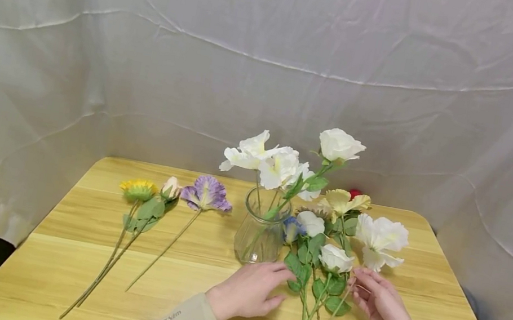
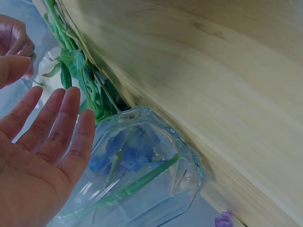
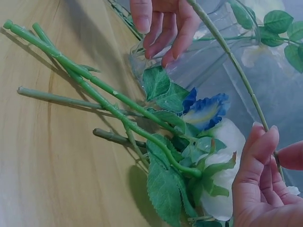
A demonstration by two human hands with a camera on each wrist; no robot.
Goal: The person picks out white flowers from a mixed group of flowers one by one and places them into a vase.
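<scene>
My right hand (image 1: 382, 305) pinches a thin brown-green stem (image 3: 236, 66) between thumb and fingers; in the head view this stem slants below a large white ruffled flower (image 1: 380, 240). The left hand (image 1: 254, 290) holds nothing. Its fingers are spread and lightly bent, fingertips right by the green leaves (image 1: 295, 270) of the flower pile. Behind it stands a clear glass vase (image 1: 260, 241) with white ruffled flowers (image 1: 278, 167) and one white rose (image 1: 340, 145) leaning right. Another white rose (image 1: 336, 258) lies between the hands, its green stem pointing toward me.
On the left of the wooden table (image 1: 66, 246) lie a yellow flower (image 1: 138, 190), a pale pink rosebud (image 1: 171, 189) and a purple flower (image 1: 207, 193). Right of the vase are a blue flower (image 1: 293, 229), a yellowish flower (image 1: 344, 202) and a partly hidden red one (image 1: 355, 193).
</scene>
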